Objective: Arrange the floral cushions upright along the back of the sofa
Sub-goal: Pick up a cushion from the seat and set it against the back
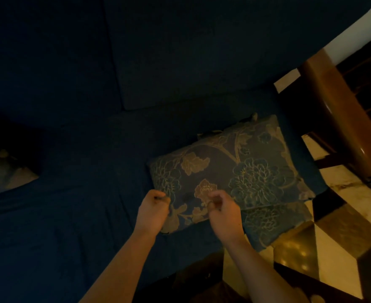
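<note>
Here the top cushion point(228, 171) lies flat on the sofa point(70, 215) seat at its right end, long axis slanting up to the right, stacked on a second cushion point(274, 221); dark blue, pale floral pattern. Left hand point(153, 209) and right hand point(221, 212) curl closed, pinching its near edge. Open seat lies leftward
</note>
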